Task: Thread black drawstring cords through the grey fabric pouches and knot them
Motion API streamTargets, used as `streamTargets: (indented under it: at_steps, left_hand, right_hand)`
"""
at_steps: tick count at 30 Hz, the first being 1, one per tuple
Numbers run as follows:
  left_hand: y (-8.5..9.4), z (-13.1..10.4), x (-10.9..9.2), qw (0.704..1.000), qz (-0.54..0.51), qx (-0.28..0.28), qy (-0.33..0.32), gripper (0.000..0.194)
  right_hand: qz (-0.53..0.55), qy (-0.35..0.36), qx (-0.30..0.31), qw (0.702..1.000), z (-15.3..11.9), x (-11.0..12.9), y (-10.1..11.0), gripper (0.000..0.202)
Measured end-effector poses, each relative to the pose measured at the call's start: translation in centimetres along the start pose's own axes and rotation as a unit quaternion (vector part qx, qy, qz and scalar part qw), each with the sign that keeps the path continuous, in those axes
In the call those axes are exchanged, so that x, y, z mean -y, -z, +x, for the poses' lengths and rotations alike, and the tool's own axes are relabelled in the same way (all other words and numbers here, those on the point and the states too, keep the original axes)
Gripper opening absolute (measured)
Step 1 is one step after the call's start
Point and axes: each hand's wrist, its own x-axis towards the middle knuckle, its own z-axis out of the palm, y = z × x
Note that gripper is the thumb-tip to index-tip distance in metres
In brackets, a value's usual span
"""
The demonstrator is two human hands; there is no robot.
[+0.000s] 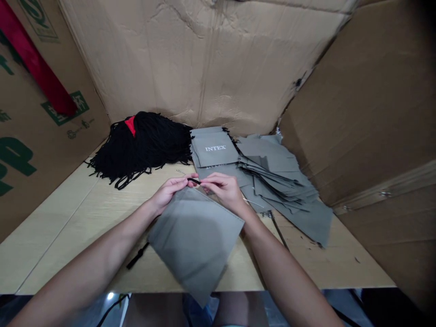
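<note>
A grey fabric pouch (197, 236) hangs cornerwise in front of me, over the table's front edge. At its top corner a short piece of black cord (194, 180) stretches between my hands. My left hand (173, 188) pinches the cord and the pouch corner between thumb and fingers. With closed fingertips, my right hand (222, 187) grips the cord's other end. A thin metal wire (254, 202) sticks out beside my right wrist; whether that hand holds it, I cannot tell. At the pouch's left, a knotted black cord end (138, 256) hangs out.
A heap of black cords (146, 143) with a red tie lies at the back left. Grey pouches marked INTEX (215, 148) are stacked behind my hands, with more grey pouches (286, 181) spread to the right. Cardboard walls (204, 63) enclose the wooden table (85, 236) on three sides.
</note>
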Motion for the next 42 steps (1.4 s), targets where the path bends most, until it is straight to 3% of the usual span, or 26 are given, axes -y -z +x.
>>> streamTargets:
  at_steps: [2, 5, 11, 19, 21, 24, 26, 31, 38, 40, 42]
  left_hand:
    - [-0.3, -0.1, -0.1, 1.000, -0.030, 0.001, -0.007, 0.021]
    - [-0.5, -0.2, -0.1, 0.999, -0.050, -0.020, -0.006, 0.021]
    - [-0.9, -0.2, 0.3, 0.996, 0.072, -0.052, -0.002, 0.036]
    - [-1.7, -0.2, 1.2, 0.968, 0.230, -0.084, -0.048, 0.032]
    - [-1.8, -0.3, 1.2, 0.941, 0.322, -0.057, -0.087, 0.026]
    - [-1.9, -0.4, 1.2, 0.872, 0.468, -0.023, -0.146, 0.018]
    - [-1.8, -0.5, 1.4, 0.840, 0.515, -0.020, -0.170, 0.015]
    - [-1.4, -0.4, 1.9, 0.799, 0.550, 0.001, -0.244, 0.017]
    - [-1.0, -0.4, 2.0, 0.714, 0.630, 0.059, -0.299, 0.025]
    - [-1.0, -0.5, 2.0, 0.708, 0.635, 0.061, -0.302, 0.025]
    - [-1.1, -0.5, 2.1, 0.722, 0.618, 0.052, -0.307, 0.023]
  right_hand:
    - [-0.043, 0.055, 0.022, 0.997, -0.1, 0.1, 0.1, 0.018]
    - [-0.074, 0.076, 0.056, 0.993, -0.1, 0.3, 0.3, 0.021]
    - [-0.106, 0.038, 0.111, 0.987, 0.2, 0.7, 1.0, 0.021]
    - [-0.145, -0.079, 0.185, 0.969, 0.1, 1.4, 1.8, 0.026]
    - [-0.144, -0.076, 0.185, 0.969, 0.0, 1.6, 1.2, 0.027]
    - [-0.138, -0.064, 0.183, 0.971, -0.2, 2.0, 0.0, 0.024]
    - [-0.129, -0.063, 0.178, 0.974, -0.3, 2.1, -0.7, 0.025]
    - [-0.015, -0.135, 0.088, 0.987, -0.1, 1.7, -0.9, 0.027]
    - [0.087, -0.276, 0.082, 0.954, 0.1, 1.3, -0.8, 0.016]
    - [0.099, -0.303, 0.069, 0.945, 0.1, 1.5, -0.9, 0.014]
    - [0.103, -0.318, 0.058, 0.941, 0.1, 1.7, -1.1, 0.014]
